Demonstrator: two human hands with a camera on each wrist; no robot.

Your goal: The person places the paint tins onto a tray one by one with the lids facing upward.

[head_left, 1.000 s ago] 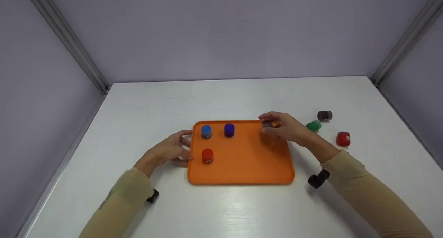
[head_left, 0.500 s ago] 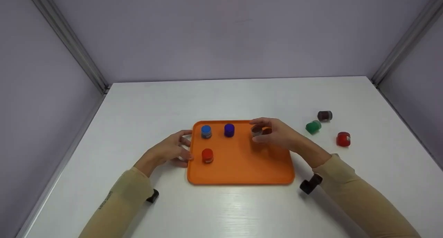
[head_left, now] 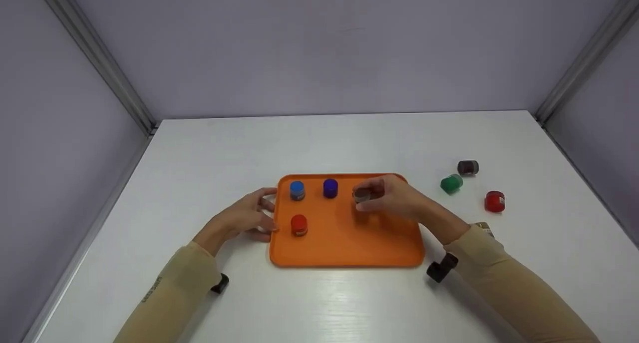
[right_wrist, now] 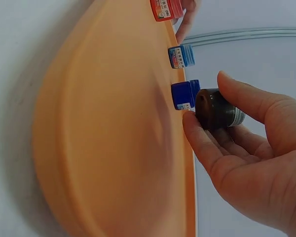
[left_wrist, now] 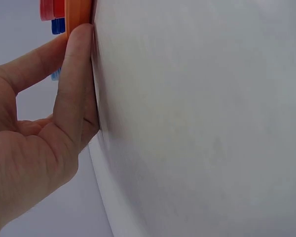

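An orange tray [head_left: 344, 245] lies on the white table. On its left part stand a light blue jar [head_left: 297, 189], a dark blue jar [head_left: 330, 187] and a red jar [head_left: 299, 224]. My right hand [head_left: 370, 196] hovers low over the tray's back middle and pinches a small dark jar [head_left: 361, 196] just right of the dark blue one. In the right wrist view that dark jar [right_wrist: 214, 109] sits between thumb and fingers, next to the dark blue jar [right_wrist: 185, 94]. My left hand [head_left: 264, 210] rests with straight fingers [left_wrist: 76, 64] against the tray's left edge [left_wrist: 79, 12].
Three jars lie on the table right of the tray: a green one [head_left: 452, 183], a dark brown one [head_left: 468, 167] and a red one [head_left: 495, 201]. Grey walls close the table at the back and sides.
My right hand has carried the dark jar leftwards from the tray's back right corner to beside the dark blue jar. The left hand has stayed at the tray's edge.
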